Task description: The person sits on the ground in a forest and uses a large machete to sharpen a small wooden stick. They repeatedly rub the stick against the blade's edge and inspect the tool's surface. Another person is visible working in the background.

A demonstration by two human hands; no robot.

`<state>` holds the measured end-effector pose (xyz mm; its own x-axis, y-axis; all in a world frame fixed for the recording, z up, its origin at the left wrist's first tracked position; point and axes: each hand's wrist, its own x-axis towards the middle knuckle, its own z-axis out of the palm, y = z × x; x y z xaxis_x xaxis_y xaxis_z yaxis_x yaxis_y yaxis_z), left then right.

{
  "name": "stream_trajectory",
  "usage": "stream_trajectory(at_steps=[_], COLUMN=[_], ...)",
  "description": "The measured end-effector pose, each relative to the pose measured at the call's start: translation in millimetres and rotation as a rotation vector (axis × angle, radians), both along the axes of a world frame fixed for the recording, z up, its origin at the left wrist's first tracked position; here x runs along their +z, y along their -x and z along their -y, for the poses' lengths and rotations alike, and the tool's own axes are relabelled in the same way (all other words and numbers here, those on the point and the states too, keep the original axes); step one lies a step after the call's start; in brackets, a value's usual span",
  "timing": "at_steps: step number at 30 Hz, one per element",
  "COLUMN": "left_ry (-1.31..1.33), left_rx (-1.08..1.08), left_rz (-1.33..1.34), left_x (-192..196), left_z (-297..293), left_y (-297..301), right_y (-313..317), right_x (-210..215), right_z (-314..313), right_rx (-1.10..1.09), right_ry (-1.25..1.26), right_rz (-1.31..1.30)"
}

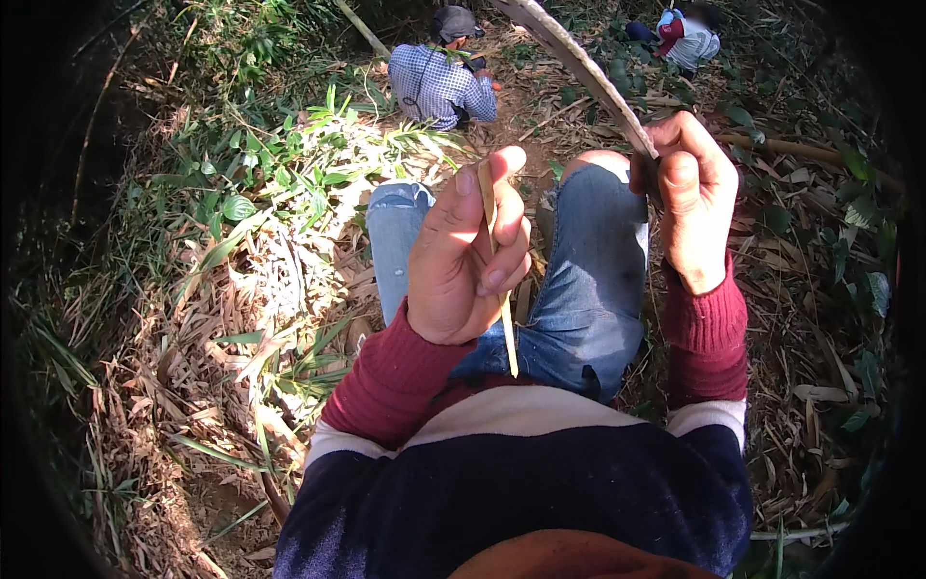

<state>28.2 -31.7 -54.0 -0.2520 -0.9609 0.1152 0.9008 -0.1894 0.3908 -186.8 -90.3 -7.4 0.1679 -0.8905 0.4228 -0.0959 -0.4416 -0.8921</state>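
My left hand is closed around a thin, pale bamboo strip, pinched between thumb and fingers. The strip stands nearly upright, its lower end tapering to a point above my lap. To the right, my right hand is raised and wrapped round the dark handle of a long-bladed knife. Its greyish-brown blade has a light edge and runs up and left, leaving the picture at the top. Blade and strip are apart. My fingers hide most of the knife's handle.
My jeans-clad knees are bent below my hands. Ahead, a person in a checked shirt crouches; another person sits low at the far right. Dry bamboo leaves and green plants cover the ground.
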Motion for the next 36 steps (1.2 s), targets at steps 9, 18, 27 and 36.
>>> stream_trajectory(at_steps=[9,18,27,36], left_ry=[0.002,-0.156,-0.057,-0.034], left_rx=[0.046,-0.404,-0.085,0.298], left_rz=[0.072,-0.231,0.022,0.415], left_x=[-15.9,5.8,-9.7,-15.3], left_z=[-17.8,-4.9,-11.1,-24.3], left_y=[3.7,12.3,21.2,7.3], right_y=[-5.7,-22.7,-31.0,-4.6], right_x=[26.1,34.5,30.9,18.1], right_z=[-24.2,-38.1,-24.6,-2.3], right_rx=[0.153,0.074,0.067,-0.072], right_ry=[0.552,0.704,0.843,0.693], right_rz=[-0.584,-0.671,-0.635,-0.585])
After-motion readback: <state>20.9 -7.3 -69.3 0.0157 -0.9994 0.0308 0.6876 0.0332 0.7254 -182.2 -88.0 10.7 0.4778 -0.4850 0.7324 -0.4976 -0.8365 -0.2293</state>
